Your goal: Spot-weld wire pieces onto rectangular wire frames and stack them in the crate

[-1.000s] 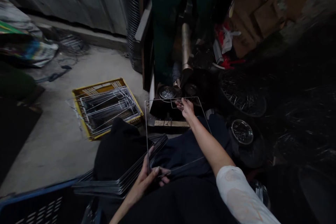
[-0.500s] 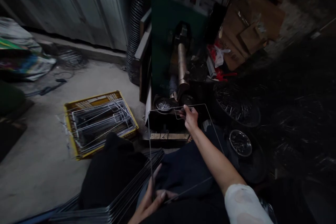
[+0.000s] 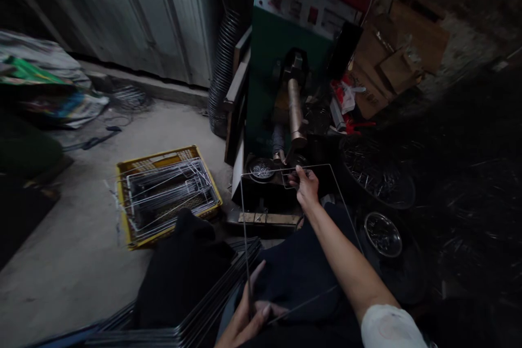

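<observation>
A large rectangular wire frame (image 3: pixel 244 228) is held upright over my lap between my two hands. Low on its left side, my left hand (image 3: pixel 248 312) is closed around the wire. At the top edge my right hand (image 3: pixel 305 185) pinches the frame beside a small wire loop (image 3: pixel 285 178); my fingers partly hide this loop. Just beyond the top edge are the electrode tips of a green welding machine (image 3: pixel 265 76), below its copper-coloured arm (image 3: pixel 295 109). A dish of small metal pieces (image 3: pixel 261 168) stands left of the tips. Bent wire frames (image 3: pixel 204 304) lie stacked across my left leg.
A yellow crate (image 3: pixel 123 215) with wire frames stands on the floor at left. On the right are a steel bowl (image 3: pixel 382 235) and a dark basin of metal pieces (image 3: pixel 377 174). Cardboard (image 3: pixel 371 87) leans behind. A coiled hose (image 3: pixel 222 70) stands beside the machine.
The camera has turned slightly, so the surroundings appear farther right and a little lower. Both hands keep their hold on the wire frame, which stays near the electrode tips.
</observation>
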Demonstrator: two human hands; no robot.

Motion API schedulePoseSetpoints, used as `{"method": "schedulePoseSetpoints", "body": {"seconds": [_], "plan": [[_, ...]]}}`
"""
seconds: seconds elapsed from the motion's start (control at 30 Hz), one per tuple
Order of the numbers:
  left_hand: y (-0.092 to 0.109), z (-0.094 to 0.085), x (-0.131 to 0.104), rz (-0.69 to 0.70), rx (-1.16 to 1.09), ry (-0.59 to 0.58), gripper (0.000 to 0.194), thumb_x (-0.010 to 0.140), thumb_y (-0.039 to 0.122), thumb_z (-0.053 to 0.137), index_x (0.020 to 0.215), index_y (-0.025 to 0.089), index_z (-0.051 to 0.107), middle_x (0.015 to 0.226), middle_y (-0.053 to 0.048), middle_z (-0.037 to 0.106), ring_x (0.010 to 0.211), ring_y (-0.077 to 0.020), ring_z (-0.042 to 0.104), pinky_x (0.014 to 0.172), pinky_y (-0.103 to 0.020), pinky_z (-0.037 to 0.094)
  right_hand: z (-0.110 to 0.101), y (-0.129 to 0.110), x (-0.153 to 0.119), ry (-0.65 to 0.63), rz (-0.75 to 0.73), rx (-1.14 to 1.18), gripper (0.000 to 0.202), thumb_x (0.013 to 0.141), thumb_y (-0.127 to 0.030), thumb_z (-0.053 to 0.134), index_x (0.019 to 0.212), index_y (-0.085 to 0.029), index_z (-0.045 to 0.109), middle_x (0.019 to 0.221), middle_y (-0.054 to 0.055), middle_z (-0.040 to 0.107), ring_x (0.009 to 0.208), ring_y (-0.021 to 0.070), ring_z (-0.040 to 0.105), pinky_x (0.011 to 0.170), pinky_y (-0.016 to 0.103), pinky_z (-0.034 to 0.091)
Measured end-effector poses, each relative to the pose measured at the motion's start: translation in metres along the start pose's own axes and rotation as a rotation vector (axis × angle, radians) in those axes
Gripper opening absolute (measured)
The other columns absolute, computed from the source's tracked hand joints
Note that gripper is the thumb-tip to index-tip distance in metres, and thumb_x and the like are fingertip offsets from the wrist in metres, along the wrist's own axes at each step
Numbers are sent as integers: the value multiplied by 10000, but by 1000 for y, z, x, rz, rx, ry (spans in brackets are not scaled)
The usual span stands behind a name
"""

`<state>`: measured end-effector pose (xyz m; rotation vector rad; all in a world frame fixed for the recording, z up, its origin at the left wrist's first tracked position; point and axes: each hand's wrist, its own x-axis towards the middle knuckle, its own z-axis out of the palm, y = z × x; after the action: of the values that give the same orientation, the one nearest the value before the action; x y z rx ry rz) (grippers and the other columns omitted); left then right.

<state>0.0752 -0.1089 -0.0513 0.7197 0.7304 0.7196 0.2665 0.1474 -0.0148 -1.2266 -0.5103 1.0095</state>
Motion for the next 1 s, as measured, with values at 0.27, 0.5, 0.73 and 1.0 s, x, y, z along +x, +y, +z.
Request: {"method": "schedulePoseSetpoints", "body": {"seconds": [0.27,0.5,0.73,1.0], "plan": [[2,-2,9,41,27,-70,927,879,530,504,1494,275,-142,926,-110,736,804,-295,670,761,-453,493,-3,-11,6,-19,-30,-19,414,613,-400,818,815,-169,541,632,-46,650,482,106,634,401,173,493],[-3,-4,14,32,-13,-94,871,870,522,509,1493,322,-66,908,-112,733,737,-292,669,721,-466,503,-2,-17,9,-11,-36,-24,407,623,-401,813,810,-164,540,615,-47,639,470,101,621,404,175,500],[5,0,15,26,-14,-80,842,883,501,515,1498,328,-33,933,-120,729,689,-269,666,685,-434,510,1,-23,11,-22,-23,-13,335,666,-343,795,799,-157,550,612,-44,635,489,88,621,433,160,507],[5,9,17,-2,-13,-45,818,892,490,506,1502,341,-18,963,-114,734,701,-274,674,716,-448,519,2,-22,12,-31,10,-49,294,715,-338,777,779,-164,549,625,-27,637,543,98,648,470,159,526]]}}
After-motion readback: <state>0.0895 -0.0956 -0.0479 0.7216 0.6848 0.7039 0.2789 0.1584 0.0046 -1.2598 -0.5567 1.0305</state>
